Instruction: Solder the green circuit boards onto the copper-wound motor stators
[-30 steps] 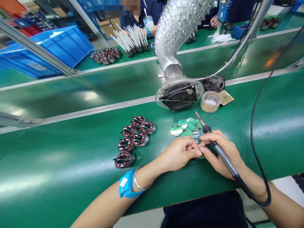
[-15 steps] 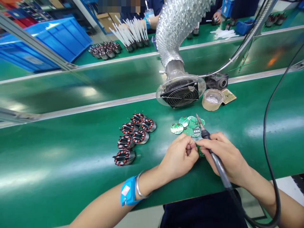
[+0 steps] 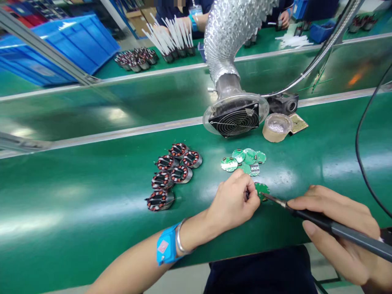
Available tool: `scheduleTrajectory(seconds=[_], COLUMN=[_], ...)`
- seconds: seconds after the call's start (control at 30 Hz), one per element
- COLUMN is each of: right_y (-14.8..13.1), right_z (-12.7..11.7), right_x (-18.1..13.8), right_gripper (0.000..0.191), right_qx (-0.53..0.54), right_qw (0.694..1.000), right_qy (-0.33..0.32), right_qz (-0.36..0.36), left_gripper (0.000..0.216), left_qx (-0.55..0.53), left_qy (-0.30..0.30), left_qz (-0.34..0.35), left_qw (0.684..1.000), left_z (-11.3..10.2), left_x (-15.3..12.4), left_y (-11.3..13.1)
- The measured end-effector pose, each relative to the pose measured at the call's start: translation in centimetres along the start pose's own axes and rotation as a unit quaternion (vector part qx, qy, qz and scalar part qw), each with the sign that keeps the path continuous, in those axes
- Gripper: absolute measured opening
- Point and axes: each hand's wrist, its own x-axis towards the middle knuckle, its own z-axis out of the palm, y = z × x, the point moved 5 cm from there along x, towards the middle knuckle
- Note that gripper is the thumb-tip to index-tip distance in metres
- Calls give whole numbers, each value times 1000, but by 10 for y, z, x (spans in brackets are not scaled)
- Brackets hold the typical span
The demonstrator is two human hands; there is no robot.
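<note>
My left hand [image 3: 235,200] is closed, its fingertips at the left edge of a round green circuit board [image 3: 263,191]. A bit of something dark shows between the curled fingers, too hidden to name. In my right hand [image 3: 339,228] is a soldering iron [image 3: 318,219], gripped like a pen from the right. Its metal tip meets or nearly meets the board's face. Just behind the hands lies a small pile of round green circuit boards [image 3: 245,157]. Several wound motor stators [image 3: 180,173] with orange and white rims stand to the left.
A fume extractor fan [image 3: 235,120] hangs from a silver duct [image 3: 222,41] over the bench. Behind the boards sit a round tub [image 3: 277,128] and a soldering iron holder [image 3: 284,104]. The iron's cable [image 3: 361,143] loops at right. Across the divider, people work near a blue crate [image 3: 70,49].
My right hand has moved right and down, away from my left fingers. The soldering iron has swung from pointing up and away to pointing left at the board. My left hand has barely moved.
</note>
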Motion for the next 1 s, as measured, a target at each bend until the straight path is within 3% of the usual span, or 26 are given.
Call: scheduleTrajectory(seconds=[0.57, 0.73, 0.83, 0.93, 1.0], right_y=[-5, -4, -2, 8, 19], right_z=[7, -5, -8, 0, 13], right_x=[9, 1, -2, 1, 4], right_gripper=[32, 30, 35, 44, 41], right_qx=[22, -7, -41, -67, -60], right_qw=[997, 1000, 998, 996, 996], right_qy=[-57, -5, 28, 45, 19], right_qz=[-54, -19, -34, -47, -57], left_gripper=[8, 8, 8, 9, 9], left_qx=[1, 2, 7, 9, 7], left_qy=[-4, 1, 2, 1, -1], left_qz=[-13, -9, -10, -10, -12], left_qw=[1000, 1000, 1000, 1000, 1000], left_z=[1, 1, 1, 1, 1], left_x=[2, 1, 1, 2, 2], left_y=[0, 0, -1, 0, 0])
